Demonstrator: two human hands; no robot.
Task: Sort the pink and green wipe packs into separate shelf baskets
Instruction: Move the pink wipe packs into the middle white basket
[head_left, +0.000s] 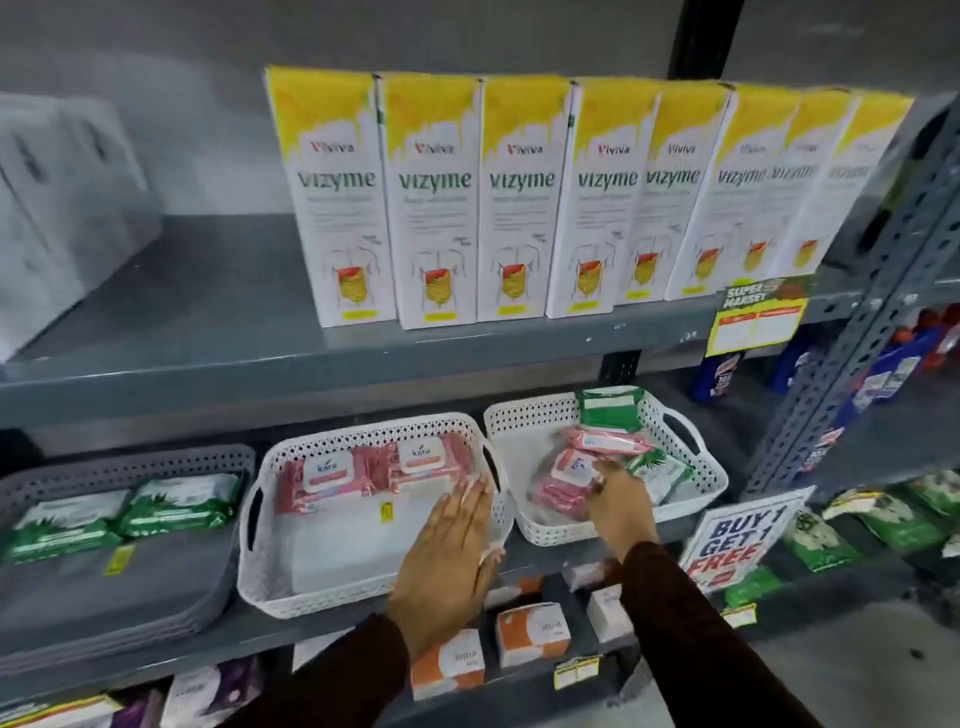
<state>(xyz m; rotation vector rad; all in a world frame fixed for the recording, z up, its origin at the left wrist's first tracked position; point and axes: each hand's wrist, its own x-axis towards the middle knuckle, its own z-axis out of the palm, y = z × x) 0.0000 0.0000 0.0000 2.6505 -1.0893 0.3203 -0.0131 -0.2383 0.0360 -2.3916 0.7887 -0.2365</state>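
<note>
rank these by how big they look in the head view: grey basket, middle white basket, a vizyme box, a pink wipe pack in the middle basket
1. Grey basket and middle white basket: look about alike; the grey one is cut off at the frame edge, so unranked.
2. Vizyme box.
3. Pink wipe pack, smallest.

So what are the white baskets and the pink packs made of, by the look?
White baskets: likely rigid moulded plastic, matte, with perforated walls and cut-out handles. Pink packs: soft glossy plastic film, judging by wrinkles and sheen, each with a white flap label on top.
</note>
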